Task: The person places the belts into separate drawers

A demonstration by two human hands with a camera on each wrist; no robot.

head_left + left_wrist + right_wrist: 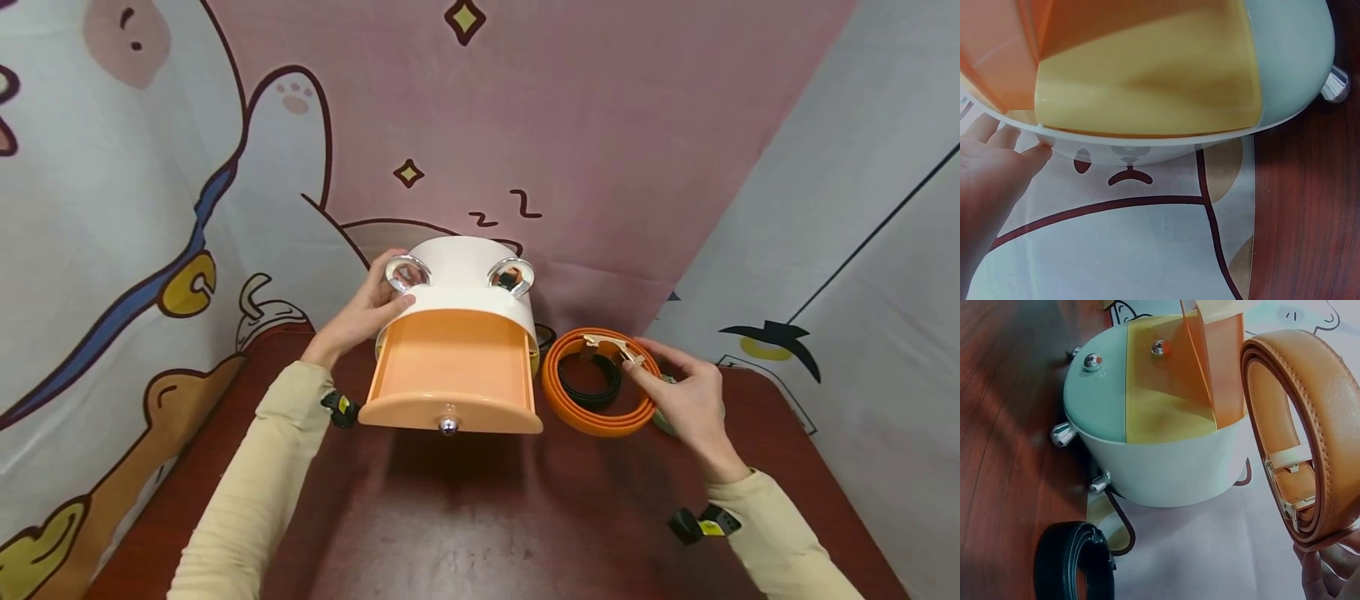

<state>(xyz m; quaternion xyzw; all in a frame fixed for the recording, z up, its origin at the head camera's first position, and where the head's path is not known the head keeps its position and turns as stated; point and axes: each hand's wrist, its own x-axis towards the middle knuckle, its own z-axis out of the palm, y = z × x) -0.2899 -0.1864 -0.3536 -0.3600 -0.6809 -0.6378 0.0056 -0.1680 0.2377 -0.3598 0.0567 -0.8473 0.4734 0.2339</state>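
Note:
A white, rounded drawer cabinet [465, 271] stands on the table with two silver rings on top. Its orange drawer [452, 358] is pulled out, with nothing inside. Beneath it, the right wrist view shows a yellow drawer [1166, 400] and a mint-green drawer [1094, 397]. My left hand [367, 304] rests against the cabinet's upper left side, thumb beside the left ring. Right of the cabinet, my right hand [686, 400] holds a coiled orange belt [555, 392] by its buckle side. The belt is raised in the right wrist view.
A coiled black belt [1054, 562] lies on the dark red table [450, 533], seen through the orange coil from the head. Something green [663, 422] shows partly under my right hand. A printed cartoon cloth [600, 125] hangs behind and at both sides.

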